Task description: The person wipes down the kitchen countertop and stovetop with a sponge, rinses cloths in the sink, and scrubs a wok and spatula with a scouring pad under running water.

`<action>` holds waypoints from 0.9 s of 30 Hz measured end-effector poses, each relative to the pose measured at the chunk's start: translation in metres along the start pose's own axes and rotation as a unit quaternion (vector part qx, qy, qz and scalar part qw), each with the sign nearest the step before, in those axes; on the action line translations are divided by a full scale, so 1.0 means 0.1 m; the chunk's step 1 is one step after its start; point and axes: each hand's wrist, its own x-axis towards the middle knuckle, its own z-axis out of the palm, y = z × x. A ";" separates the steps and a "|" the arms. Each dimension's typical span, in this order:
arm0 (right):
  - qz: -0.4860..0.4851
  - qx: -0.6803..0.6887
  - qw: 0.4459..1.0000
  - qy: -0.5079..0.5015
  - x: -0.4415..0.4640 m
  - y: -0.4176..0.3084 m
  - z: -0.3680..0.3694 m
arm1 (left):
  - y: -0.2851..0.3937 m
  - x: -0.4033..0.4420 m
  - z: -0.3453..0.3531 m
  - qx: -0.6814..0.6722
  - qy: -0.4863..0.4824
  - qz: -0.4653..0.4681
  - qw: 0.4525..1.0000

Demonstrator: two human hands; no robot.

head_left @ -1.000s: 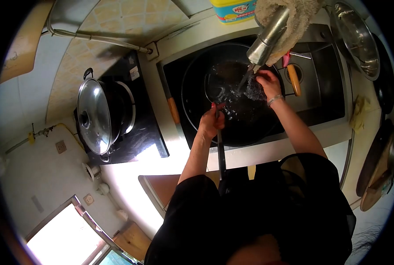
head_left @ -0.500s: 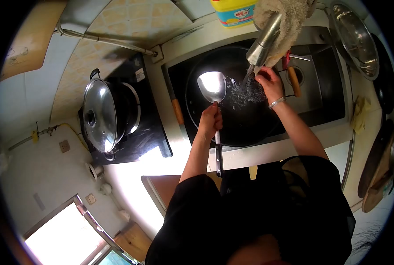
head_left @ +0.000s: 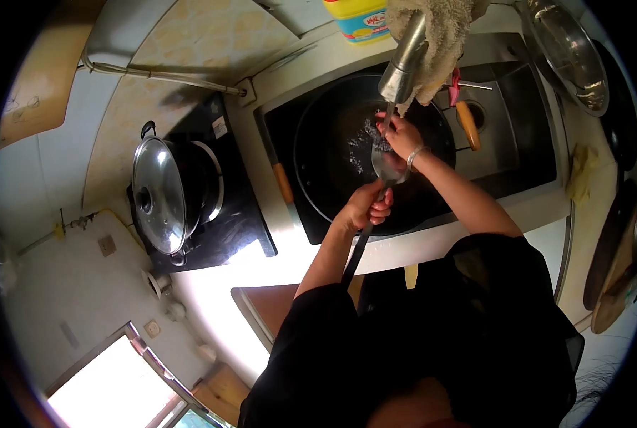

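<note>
My left hand is closed round the handle of a metal spatula, whose head is tilted over a large black wok in the sink. My right hand, with a bracelet at the wrist, is at the spatula head, under the water from the metal faucet. A dark mesh scrubber was in its fingers earlier; now the fingers look pinched on something dark that I cannot make out. A beige cloth is wrapped round the faucet's base.
To the left, a lidded pot stands on a black stove. A yellow container is behind the sink. A wooden handle lies at the sink's right part. Metal basin and yellow-green cloth are at the right.
The spatula, held by my left hand, has moved right and its head has turned under the faucet. My right hand has shifted left onto the spatula head. The whole view has shifted slightly.
</note>
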 end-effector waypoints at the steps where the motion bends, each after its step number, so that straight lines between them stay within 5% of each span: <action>1: 0.000 -0.001 1.000 0.001 -0.01 0.01 -0.04 | -0.01 -0.02 -0.02 -0.011 -0.022 0.004 1.000; 6: 0.102 0.057 0.992 0.048 0.10 0.26 -0.25 | 0.00 -0.22 0.04 -0.083 0.003 0.062 0.995; 8: 0.093 0.055 0.994 0.032 0.15 0.22 -0.32 | 0.01 -0.26 0.02 0.023 0.035 0.095 0.995; 10: 0.054 0.222 0.964 -0.137 0.18 -0.06 -0.33 | 0.04 -0.25 0.04 0.026 0.062 0.091 0.994; 11: 0.081 0.169 0.946 -0.265 0.17 -0.24 -0.40 | 0.06 -0.24 0.04 0.049 0.049 0.076 0.995; 15: 0.269 0.117 0.900 -0.324 0.13 -0.39 -0.36 | 0.10 -0.17 0.00 0.102 0.087 0.074 0.988; 20: 0.215 0.243 0.936 -0.137 0.05 0.23 -0.13 | 0.25 -0.12 -0.02 0.090 0.149 0.132 0.976; 25: 0.191 0.179 0.964 -0.046 -0.18 0.23 -0.07 | 0.50 -0.06 -0.01 0.087 0.133 0.180 0.971; 27: 0.166 0.163 0.969 0.084 -0.12 0.18 -0.14 | 0.52 -0.03 -0.03 0.099 0.112 0.168 0.974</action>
